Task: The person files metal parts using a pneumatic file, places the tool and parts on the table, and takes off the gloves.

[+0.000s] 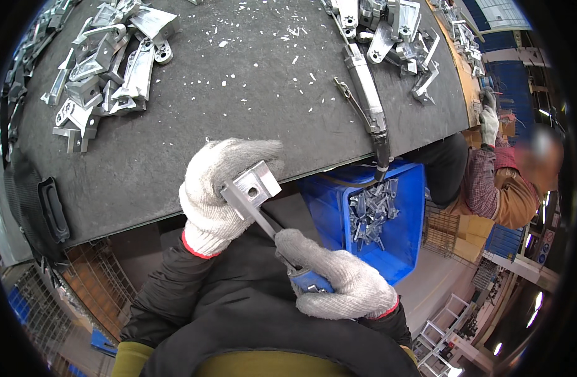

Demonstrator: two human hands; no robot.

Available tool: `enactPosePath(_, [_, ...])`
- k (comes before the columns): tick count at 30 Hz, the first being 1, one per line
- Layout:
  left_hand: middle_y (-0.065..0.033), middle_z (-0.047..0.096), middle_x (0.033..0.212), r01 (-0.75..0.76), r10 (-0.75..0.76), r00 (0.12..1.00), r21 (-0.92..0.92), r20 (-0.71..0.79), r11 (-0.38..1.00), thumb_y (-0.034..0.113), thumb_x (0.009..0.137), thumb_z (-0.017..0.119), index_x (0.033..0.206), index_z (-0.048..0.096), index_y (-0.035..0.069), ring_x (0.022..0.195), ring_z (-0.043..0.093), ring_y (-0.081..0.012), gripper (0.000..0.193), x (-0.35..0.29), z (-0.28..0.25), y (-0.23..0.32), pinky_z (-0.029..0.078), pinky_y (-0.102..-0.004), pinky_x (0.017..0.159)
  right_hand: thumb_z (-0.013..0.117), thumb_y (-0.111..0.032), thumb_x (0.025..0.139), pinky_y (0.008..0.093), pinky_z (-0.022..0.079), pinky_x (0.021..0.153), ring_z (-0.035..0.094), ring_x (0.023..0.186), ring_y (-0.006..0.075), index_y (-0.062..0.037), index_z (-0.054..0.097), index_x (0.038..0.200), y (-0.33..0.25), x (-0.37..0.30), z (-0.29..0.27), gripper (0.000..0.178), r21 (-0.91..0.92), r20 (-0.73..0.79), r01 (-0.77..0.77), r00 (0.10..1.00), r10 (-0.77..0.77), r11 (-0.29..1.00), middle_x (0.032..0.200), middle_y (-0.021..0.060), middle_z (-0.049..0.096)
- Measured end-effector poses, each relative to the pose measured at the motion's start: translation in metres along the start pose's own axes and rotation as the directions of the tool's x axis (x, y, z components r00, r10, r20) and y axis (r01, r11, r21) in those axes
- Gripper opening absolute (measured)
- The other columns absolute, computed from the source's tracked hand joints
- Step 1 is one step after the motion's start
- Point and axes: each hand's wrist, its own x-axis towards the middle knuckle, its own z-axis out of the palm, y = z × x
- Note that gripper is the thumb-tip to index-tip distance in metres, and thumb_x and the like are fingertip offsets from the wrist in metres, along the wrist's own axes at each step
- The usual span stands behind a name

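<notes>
Jacket [257, 314]: black, filling the foreground, with olive cloth [269, 364] showing below it.
Table [194, 94]: dark grey and matte, littered with pale chips [223, 44]; a left heap [106, 66] and a right heap [401, 31] of silvery castings sit on it, and a black-and-silver tube [367, 81] lies beside the right heap, its end over the front edge.
Bin [395, 267]: blue, below that edge, metal pieces [370, 210] piled inside.
Room: a co-worker [508, 195] in a plaid sleeve at the table's right end; a ladder [448, 327] at lower right, a wire cage [106, 270] at lower left, bright lamps [538, 301] at far right.
Part [261, 183]: silvery, blocky, flat-faced, pierced by a round hole; held at the table's front edge.
Left hand [216, 188]: in a pale, red-cuffed glove, closed around the part.
Right hand [348, 283]: likewise gloved, gripping a blue tool [311, 281] whose narrow grey bar [254, 212] reaches alongside the part; contact cannot be told.
</notes>
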Motion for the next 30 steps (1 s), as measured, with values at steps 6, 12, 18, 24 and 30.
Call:
enactPosePath(6, [-0.0085,0.077,0.115,0.064,-0.064,0.998,-0.114,0.000,0.991,0.007,0.077,0.073,0.115,0.073,0.005,0.102,0.073,-0.0212,0.038,0.006,0.003,0.005,0.053,-0.0339,0.096,0.076,-0.011,0.087,0.0320,0.052,0.093,0.070,0.108,0.0246,0.0007,0.044,0.152,-0.014,0.002,0.000,0.073,-0.235,0.004,0.089,0.996,-0.090,0.968,0.133,0.0184,0.066])
enactPosePath(12, [-0.0074,0.078,0.105,-0.097,0.101,0.995,0.195,-0.012,0.976,0.013,0.075,0.073,0.106,0.077,0.008,0.093,0.074,-0.0236,0.032,0.009,0.007,0.009,0.054,-0.0329,0.088,0.076,-0.010,0.085,0.0351,0.057,0.083,0.073,0.100,0.0330,-0.0020,0.054,0.145,-0.028,-0.003,0.005,0.065,-0.547,-0.193,-0.197,0.975,0.106,0.814,0.121,0.0198,0.070])
enactPosePath(18, [-0.0057,0.078,0.101,-0.136,0.164,0.980,0.221,-0.113,0.966,0.011,0.073,0.073,0.104,0.078,0.009,0.088,0.074,-0.0222,0.031,0.007,0.011,0.005,0.055,-0.0327,0.083,0.075,-0.011,0.085,0.0389,0.059,0.083,0.072,0.097,0.0381,-0.0056,0.053,0.147,-0.022,0.000,0.016,0.066,-0.608,-0.240,-0.286,0.955,0.172,0.740,0.124,0.0227,0.068])
enactPosePath(24, [-0.0054,0.078,0.100,-0.109,0.117,0.989,0.098,-0.085,0.989,0.010,0.072,0.072,0.106,0.078,0.008,0.088,0.074,-0.0228,0.034,0.006,0.009,-0.001,0.055,-0.0328,0.083,0.073,-0.015,0.086,0.0399,0.060,0.083,0.072,0.096,0.0396,-0.0098,0.054,0.147,-0.023,0.000,0.015,0.064,-0.615,-0.251,-0.307,0.949,0.189,0.726,0.125,0.0242,0.067])
enactPosePath(30, [-0.0063,0.078,0.101,-0.139,0.145,0.986,0.078,-0.083,0.987,0.011,0.074,0.076,0.106,0.078,0.008,0.089,0.074,-0.0217,0.032,0.009,0.008,0.005,0.054,-0.0324,0.081,0.073,-0.013,0.085,0.0401,0.059,0.084,0.071,0.100,0.0405,-0.0083,0.054,0.147,-0.022,-0.001,0.016,0.064,-0.628,-0.230,-0.271,0.960,0.158,0.730,0.129,0.0247,0.066])
